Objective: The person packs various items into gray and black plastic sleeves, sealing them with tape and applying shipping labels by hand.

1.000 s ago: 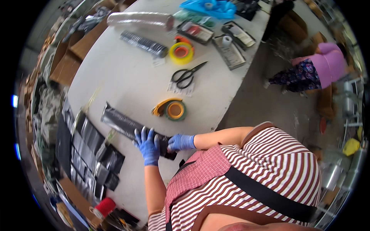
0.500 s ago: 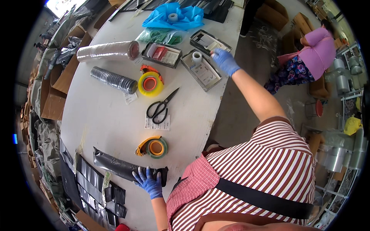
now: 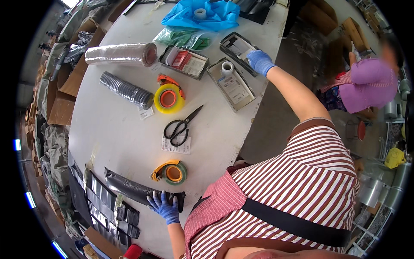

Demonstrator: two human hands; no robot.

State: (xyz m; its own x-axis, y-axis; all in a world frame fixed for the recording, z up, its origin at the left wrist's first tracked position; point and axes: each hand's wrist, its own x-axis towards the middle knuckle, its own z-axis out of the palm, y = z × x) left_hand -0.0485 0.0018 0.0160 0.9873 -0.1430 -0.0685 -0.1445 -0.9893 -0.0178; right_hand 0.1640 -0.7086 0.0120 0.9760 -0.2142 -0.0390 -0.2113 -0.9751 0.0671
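My left hand (image 3: 164, 207), in a blue glove, lies with fingers spread on a black plastic-wrapped roll-shaped package (image 3: 133, 189) near the table's front. My right hand (image 3: 261, 62), also gloved in blue, is stretched out to the far right. Its fingers are bent together over the edge of a grey open box (image 3: 235, 39) with white labels inside; what the fingertips hold, if anything, is hidden. Just nearer stands a second grey open box (image 3: 237, 105), containing white labels (image 3: 235, 88) and a small white roll (image 3: 227, 67).
On the table (image 3: 116, 142) are black scissors (image 3: 183, 125), a yellow tape roll (image 3: 169, 98), a green tape roll (image 3: 174, 172), a ribbed wrapped roll (image 3: 127, 90), a larger wrapped roll (image 3: 120, 55) and a blue plastic bag (image 3: 200, 17). Another person (image 3: 371, 84) stands at the right.
My right hand has gone from the box's near-left corner to its right side, fingers curling over the edge. My left hand stays on the package. The other person has moved right.
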